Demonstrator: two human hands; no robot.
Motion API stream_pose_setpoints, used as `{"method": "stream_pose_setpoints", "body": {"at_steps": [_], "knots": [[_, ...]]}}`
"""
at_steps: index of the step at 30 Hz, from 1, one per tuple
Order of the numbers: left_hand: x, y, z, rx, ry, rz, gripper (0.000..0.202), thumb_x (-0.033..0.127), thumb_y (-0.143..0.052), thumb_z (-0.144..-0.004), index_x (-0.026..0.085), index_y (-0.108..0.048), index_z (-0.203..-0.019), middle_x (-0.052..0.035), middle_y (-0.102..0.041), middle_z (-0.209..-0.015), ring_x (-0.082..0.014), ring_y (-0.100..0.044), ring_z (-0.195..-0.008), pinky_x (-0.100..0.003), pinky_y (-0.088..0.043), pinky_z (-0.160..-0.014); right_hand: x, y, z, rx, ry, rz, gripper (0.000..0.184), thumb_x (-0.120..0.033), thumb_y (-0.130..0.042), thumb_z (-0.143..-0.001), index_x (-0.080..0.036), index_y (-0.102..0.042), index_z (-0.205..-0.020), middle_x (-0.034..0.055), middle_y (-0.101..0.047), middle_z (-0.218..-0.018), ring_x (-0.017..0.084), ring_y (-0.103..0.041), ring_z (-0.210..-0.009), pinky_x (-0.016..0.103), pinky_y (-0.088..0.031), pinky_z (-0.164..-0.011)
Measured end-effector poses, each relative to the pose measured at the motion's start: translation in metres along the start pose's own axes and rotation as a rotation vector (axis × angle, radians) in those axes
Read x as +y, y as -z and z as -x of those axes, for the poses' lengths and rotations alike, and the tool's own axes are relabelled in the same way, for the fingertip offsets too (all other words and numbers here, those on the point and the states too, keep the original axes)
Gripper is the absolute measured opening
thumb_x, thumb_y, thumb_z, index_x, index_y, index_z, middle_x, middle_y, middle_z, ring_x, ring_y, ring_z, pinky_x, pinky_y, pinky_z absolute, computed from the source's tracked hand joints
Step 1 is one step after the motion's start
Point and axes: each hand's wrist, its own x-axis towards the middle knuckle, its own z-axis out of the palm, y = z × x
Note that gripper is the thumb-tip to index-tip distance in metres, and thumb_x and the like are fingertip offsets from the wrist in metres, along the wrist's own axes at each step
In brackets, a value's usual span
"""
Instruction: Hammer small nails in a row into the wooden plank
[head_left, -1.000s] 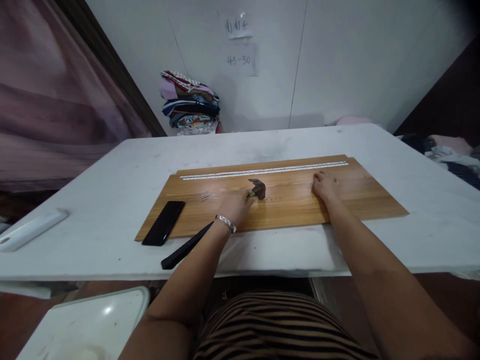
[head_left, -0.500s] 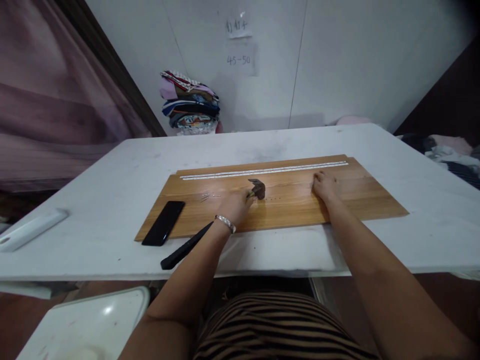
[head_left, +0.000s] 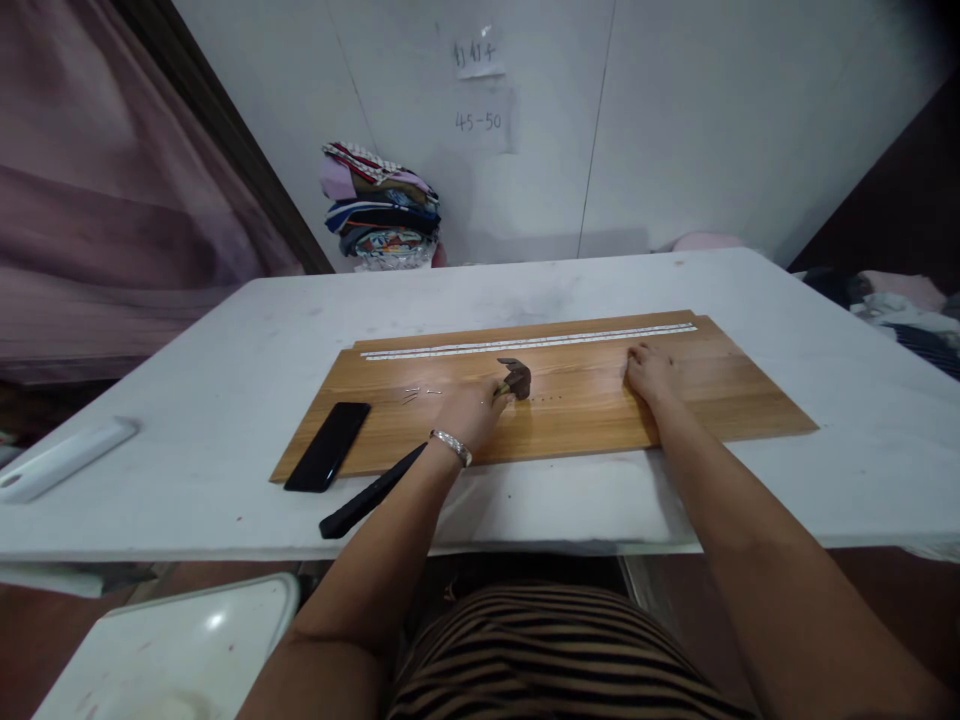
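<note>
My left hand (head_left: 466, 408) is wrapped round a claw hammer (head_left: 519, 380) close to its metal head. The hammer's black handle slants back under my wrist past the board's front edge. Beneath it lies a wooden board (head_left: 585, 425), with a short row of small nails (head_left: 551, 398) just right of the hammer head. My right hand (head_left: 651, 372) rests on the board's right part, fingers bent and somewhat apart, with nothing visible in them. Several loose nails (head_left: 412, 392) lie on the board left of my left hand.
A black phone (head_left: 328, 447) lies on the board's left end. Two pale measuring strips (head_left: 529, 342) run along its far side. The white table (head_left: 187, 400) also bears a white long object (head_left: 67, 460) at left and folded cloths (head_left: 382, 210) by the wall.
</note>
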Motion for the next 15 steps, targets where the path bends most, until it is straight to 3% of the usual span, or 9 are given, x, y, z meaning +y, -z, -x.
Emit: {"method": "stream_pose_setpoints", "body": {"at_steps": [15], "knots": [[0.0000, 0.0009, 0.0003, 0.013, -0.005, 0.008, 0.034, 0.042, -0.045, -0.100, 0.020, -0.069, -0.108, -0.0109, -0.076, -0.104, -0.0246, -0.070, -0.096, -0.030, -0.046, -0.076, -0.0023, 0.0025, 0.0021, -0.021, -0.019, 0.010, 0.042, -0.024, -0.035, -0.097, -0.022, -0.074, -0.111, 0.0113, -0.066, -0.128, 0.026, -0.052, -0.123, 0.044, -0.035, -0.104]]}}
